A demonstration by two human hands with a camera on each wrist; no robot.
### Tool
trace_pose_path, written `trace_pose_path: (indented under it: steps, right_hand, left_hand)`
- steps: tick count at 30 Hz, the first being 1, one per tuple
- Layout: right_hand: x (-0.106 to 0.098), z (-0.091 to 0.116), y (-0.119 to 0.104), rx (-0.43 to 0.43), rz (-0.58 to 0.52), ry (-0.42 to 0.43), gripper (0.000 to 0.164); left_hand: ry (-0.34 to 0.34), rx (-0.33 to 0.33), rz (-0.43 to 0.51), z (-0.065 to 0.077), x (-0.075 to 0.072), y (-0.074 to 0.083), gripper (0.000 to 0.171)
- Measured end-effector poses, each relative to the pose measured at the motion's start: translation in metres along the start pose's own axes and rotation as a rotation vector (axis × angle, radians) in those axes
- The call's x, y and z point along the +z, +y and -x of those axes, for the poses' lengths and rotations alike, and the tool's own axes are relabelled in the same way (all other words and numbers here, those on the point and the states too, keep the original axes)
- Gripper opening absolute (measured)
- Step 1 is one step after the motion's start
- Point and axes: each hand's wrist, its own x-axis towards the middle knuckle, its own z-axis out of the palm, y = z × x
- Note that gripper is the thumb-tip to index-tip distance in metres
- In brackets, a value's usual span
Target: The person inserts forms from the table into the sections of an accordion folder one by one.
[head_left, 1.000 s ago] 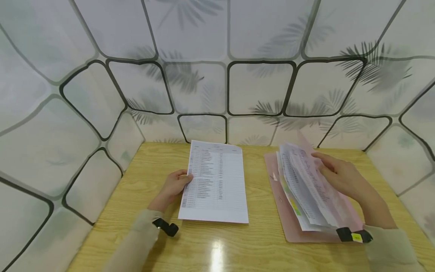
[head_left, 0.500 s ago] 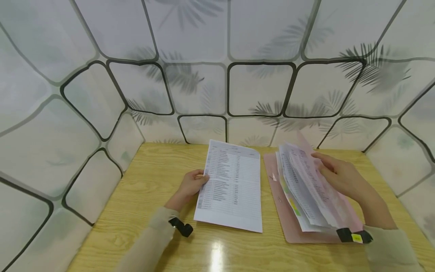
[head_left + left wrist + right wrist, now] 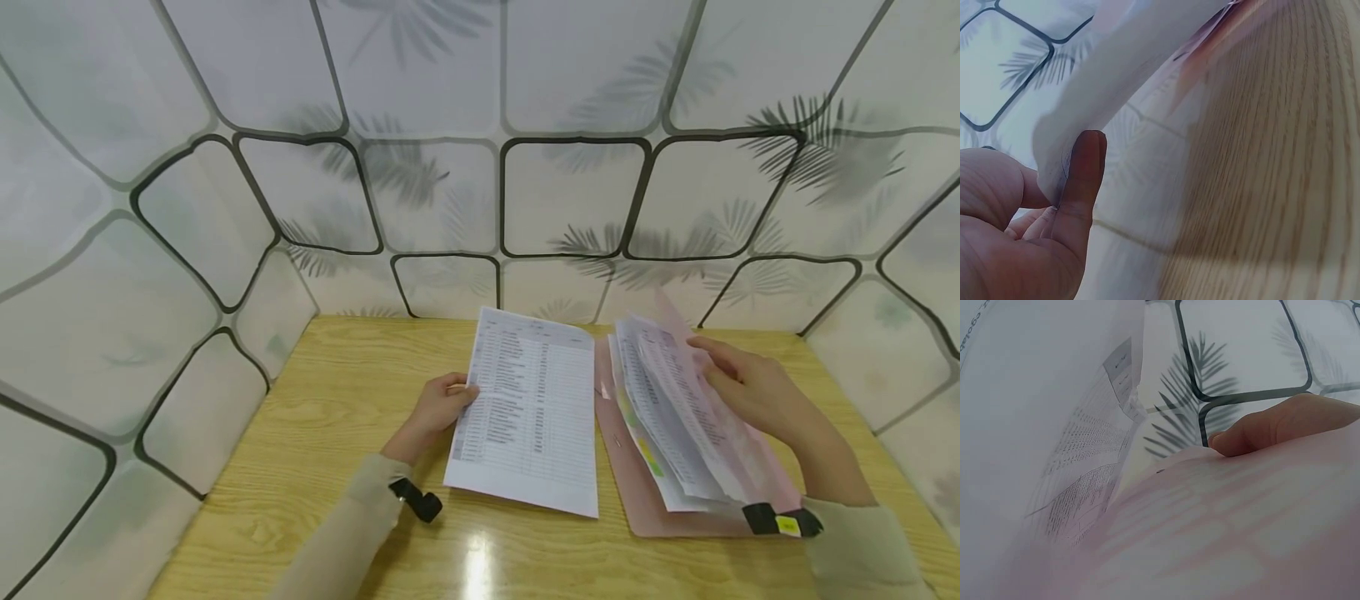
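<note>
In the head view, my left hand (image 3: 433, 415) pinches the left edge of a printed sheet of paper (image 3: 532, 417), which bears a table of text rows. Seen from the left wrist, the fingers and thumb (image 3: 1082, 181) clasp that paper (image 3: 1129, 69) above the table. To the right lies a pink folder (image 3: 628, 492), opened, with several printed papers (image 3: 660, 400) inside. My right hand (image 3: 765, 396) pinches its see-through pink cover (image 3: 1229, 519) near the upper edge and keeps it raised. The sheet's right edge overlaps the folder's left edge from my viewpoint.
Beneath everything is a wood-grain table (image 3: 337, 358). A patterned wall (image 3: 573, 196) with leaf prints rises behind the table and on both sides. Yellow and green tabs (image 3: 649, 458) stick out at the left side of the folder's papers.
My left hand has carried the sheet rightward, up to the folder, and the sheet has turned slightly. The right hand and the raised cover stay in place.
</note>
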Motion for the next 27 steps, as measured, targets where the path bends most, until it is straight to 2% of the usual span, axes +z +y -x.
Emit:
trace_pose_path:
  steps: [13, 22, 27]
  right_hand:
    - [0.000, -0.001, 0.000, 0.014, -0.002, -0.010, 0.046]
    - [-0.001, 0.000, 0.000, 0.031, -0.004, -0.017, 0.047]
    - [-0.001, 0.000, 0.000, 0.033, -0.007, -0.025, 0.047]
  left_hand:
    - [-0.013, -0.010, -0.019, -0.004, 0.012, -0.003, 0.026]
    - [0.014, 0.042, -0.108, -0.004, 0.017, -0.003, 0.025]
    - [0.011, 0.044, -0.121, -0.003, 0.018, 0.000, 0.026]
